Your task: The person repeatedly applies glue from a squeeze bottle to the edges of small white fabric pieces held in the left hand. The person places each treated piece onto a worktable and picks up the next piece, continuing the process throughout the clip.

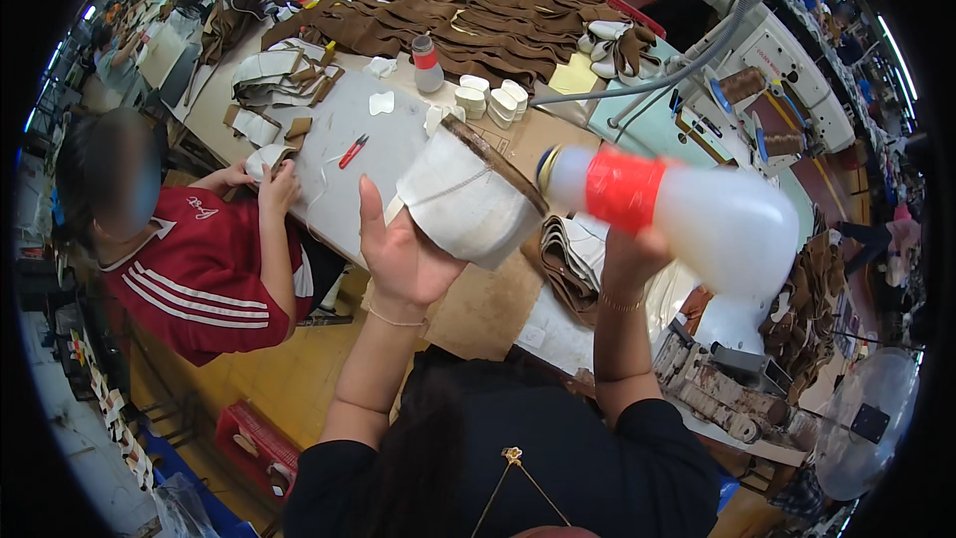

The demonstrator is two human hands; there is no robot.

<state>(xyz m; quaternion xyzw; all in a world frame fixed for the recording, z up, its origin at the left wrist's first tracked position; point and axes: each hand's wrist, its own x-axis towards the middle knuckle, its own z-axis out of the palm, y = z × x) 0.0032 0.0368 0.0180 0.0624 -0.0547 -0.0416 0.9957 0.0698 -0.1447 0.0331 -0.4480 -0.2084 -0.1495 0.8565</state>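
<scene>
My left hand (410,267) supports a curved shoe upper piece (460,197), white fabric with a brown edge strip, thumb raised and fingers hidden beneath it. In my right hand (637,257) is a large translucent plastic bottle (732,224) with a red band, tipped on its side. Its narrow end points left and lies right beside the brown edge; whether they touch I cannot tell. Beyond the piece stand stacked cream pads (506,100). Folded brown and white pieces (570,257) lie beneath the bottle.
At left, a co-worker in a maroon shirt (194,269) handles a white piece (269,159). Red snips (353,151) and another red-banded bottle (427,65) are on the table. Brown strips (438,25) cover its far side. A sewing machine (772,75) stands at right.
</scene>
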